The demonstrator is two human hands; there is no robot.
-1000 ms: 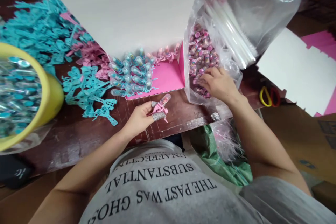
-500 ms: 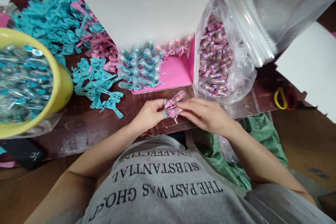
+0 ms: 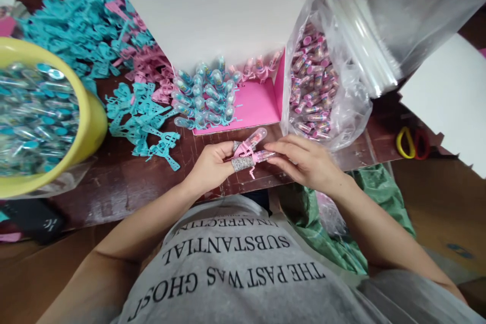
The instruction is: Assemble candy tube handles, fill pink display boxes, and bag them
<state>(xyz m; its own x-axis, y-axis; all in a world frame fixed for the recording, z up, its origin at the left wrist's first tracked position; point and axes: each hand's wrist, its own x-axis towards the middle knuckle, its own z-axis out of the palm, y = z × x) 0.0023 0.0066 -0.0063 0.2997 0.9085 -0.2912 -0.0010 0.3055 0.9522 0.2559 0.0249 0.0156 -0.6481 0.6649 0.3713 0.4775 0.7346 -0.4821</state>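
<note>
Grey tape wraps the thumb and a finger of my left hand (image 3: 212, 168), which is closed on a pink plastic clip piece (image 3: 243, 150). A clear capsule (image 3: 256, 136) with coloured bits inside sticks up from that piece, tilted to the right. Between the fingertips of my right hand (image 3: 311, 166) is the end of a second clear capsule (image 3: 265, 155); its pink end meets the taped finger and the pink piece. Just beyond my hands stands a pink-floored box (image 3: 261, 106), with rows of blue-based capsules (image 3: 208, 93) on its left and several pink ones (image 3: 261, 67) at the back.
At left stands a yellow bucket (image 3: 89, 126) of blue-capped capsules, beside heaps of turquoise (image 3: 76, 25) and pink plastic pieces (image 3: 150, 68). A clear bag (image 3: 349, 116) of pink-capped capsules lies at right. Yellow-and-red-handled scissors (image 3: 406, 143) rest near the table's right edge.
My right hand has shifted slightly right, and the second capsule now shows more of its length between my hands. The pink piece has moved a little left and tilted.
</note>
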